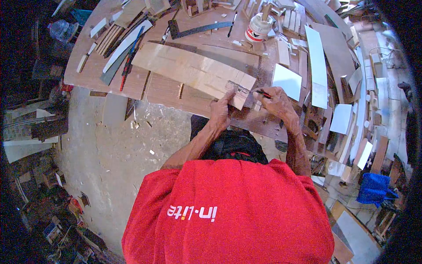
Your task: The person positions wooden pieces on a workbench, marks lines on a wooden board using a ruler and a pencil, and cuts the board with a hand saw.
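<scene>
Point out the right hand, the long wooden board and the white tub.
Right hand (278, 102): head view, on the back of the hand.
Long wooden board (191, 69): head view, middle of its top face.
White tub (258, 29): head view, on its side wall.

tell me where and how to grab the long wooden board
Probably the near long edge of the long wooden board, mid-length, coming from the person's side, thumb on top: its broad face is up, that edge is exposed, and the left hand is at the right end.
</scene>
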`<action>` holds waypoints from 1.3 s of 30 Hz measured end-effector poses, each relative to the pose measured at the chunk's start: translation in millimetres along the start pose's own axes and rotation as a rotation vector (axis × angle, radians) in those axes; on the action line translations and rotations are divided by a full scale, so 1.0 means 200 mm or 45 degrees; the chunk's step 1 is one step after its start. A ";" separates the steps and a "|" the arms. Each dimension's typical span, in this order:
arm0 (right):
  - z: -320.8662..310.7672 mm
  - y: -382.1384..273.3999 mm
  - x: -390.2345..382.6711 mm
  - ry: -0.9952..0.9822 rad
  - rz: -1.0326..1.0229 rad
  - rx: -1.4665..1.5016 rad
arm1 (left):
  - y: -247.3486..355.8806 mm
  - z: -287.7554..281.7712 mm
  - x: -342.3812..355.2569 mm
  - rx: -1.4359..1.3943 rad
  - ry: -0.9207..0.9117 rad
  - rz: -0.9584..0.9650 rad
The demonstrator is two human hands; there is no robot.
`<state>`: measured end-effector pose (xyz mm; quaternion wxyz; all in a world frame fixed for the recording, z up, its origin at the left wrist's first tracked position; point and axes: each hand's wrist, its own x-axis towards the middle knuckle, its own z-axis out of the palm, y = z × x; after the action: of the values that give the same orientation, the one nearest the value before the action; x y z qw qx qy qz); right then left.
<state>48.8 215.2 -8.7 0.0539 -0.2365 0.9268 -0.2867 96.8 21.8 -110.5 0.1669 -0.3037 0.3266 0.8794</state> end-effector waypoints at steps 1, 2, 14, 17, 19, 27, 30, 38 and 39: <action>-0.01 -0.01 0.00 -0.058 0.143 0.070 | -0.01 0.00 0.01 -0.006 0.010 -0.003; -0.03 -0.03 0.01 -0.087 0.168 0.044 | -0.01 -0.01 0.01 -0.016 0.012 0.000; -0.21 -0.02 0.14 0.335 0.682 0.420 | -0.07 -0.07 0.08 -0.052 -0.002 0.072; -0.16 -0.10 0.21 0.277 0.602 0.610 | -0.10 -0.09 0.12 -0.152 -0.006 0.023; -0.10 -0.16 0.26 0.288 0.295 0.642 | -0.10 -0.09 0.12 -0.142 0.030 0.042; 0.09 -0.20 0.40 0.033 0.151 0.108 | 0.05 0.08 -0.12 0.029 0.266 0.208; 0.16 -0.19 0.41 0.132 0.113 -0.038 | 0.09 0.12 -0.18 -0.056 0.189 0.188; 0.16 -0.20 0.43 0.137 -0.227 -0.096 | 0.13 0.15 -0.22 0.024 0.237 0.161; 0.15 -0.21 0.43 0.106 -0.241 -0.138 | 0.13 0.15 -0.23 -0.011 0.201 0.186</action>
<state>-3.4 128.5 -7.3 -0.0250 -0.3134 0.9159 -0.2494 105.8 19.1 -49.7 0.0750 -0.3481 0.3563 0.8639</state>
